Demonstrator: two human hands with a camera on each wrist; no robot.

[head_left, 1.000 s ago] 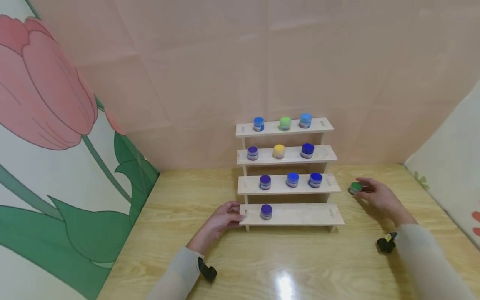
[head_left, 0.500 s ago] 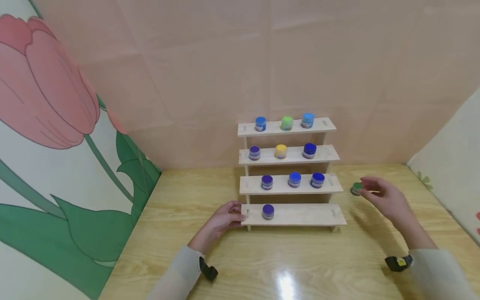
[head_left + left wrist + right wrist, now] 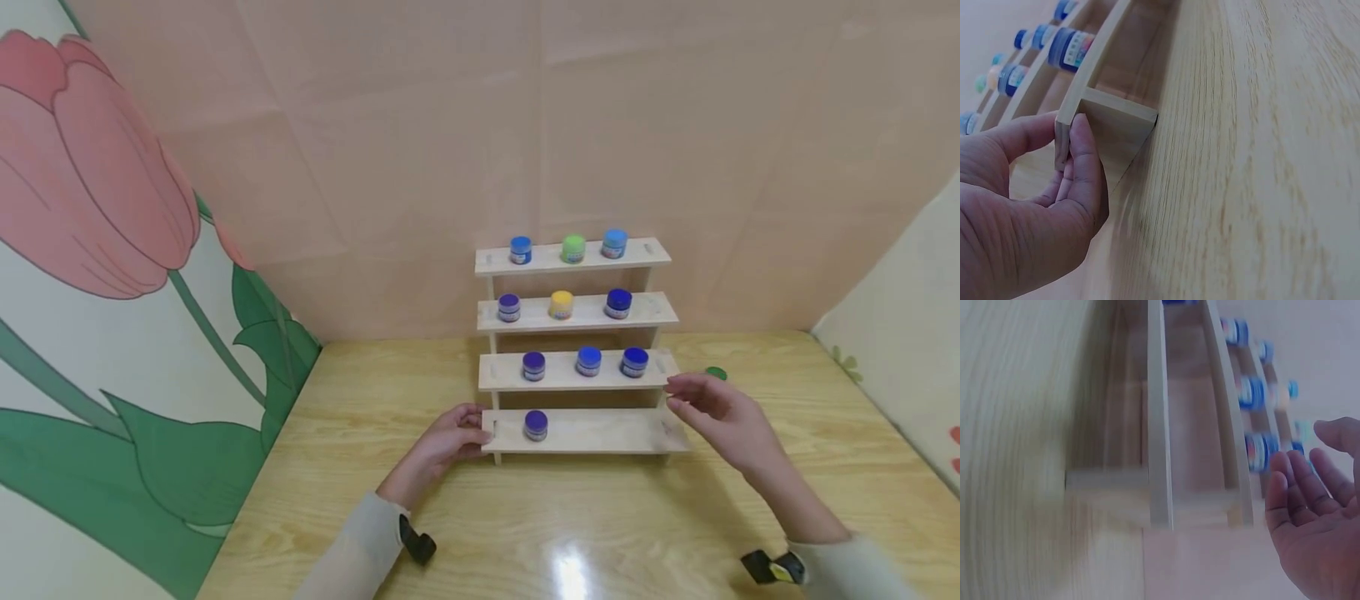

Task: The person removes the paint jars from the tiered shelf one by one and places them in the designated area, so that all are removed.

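A four-tier step shelf of pale wood (image 3: 600, 430) stands on the table, bearing small lidded jars. My left hand (image 3: 444, 435) grips the left end of its lowest board, thumb and fingers on either side of the wood (image 3: 1064, 137). By the right end of the two lower boards is my right hand (image 3: 723, 421), fingers loosely bent and holding nothing; the right wrist view shows the same hand (image 3: 1322, 512) beside the boards. Behind it on the table sits a green-lidded jar (image 3: 716, 373), mostly hidden by the hand. One purple jar (image 3: 536, 425) stands on the lowest board.
Upper tiers hold three jars each, among them a yellow jar (image 3: 561, 305), a light green jar (image 3: 573, 248) and a dark blue jar (image 3: 634, 362). A pinkish cloth backdrop (image 3: 405, 183) hangs behind the wooden table (image 3: 480, 525). Tulip-patterned wall (image 3: 127, 350) borders the left.
My right hand has let go of the green-lidded jar and moved left to the shelf's right end. The jar stays on the table. My left hand keeps its grip on the shelf.
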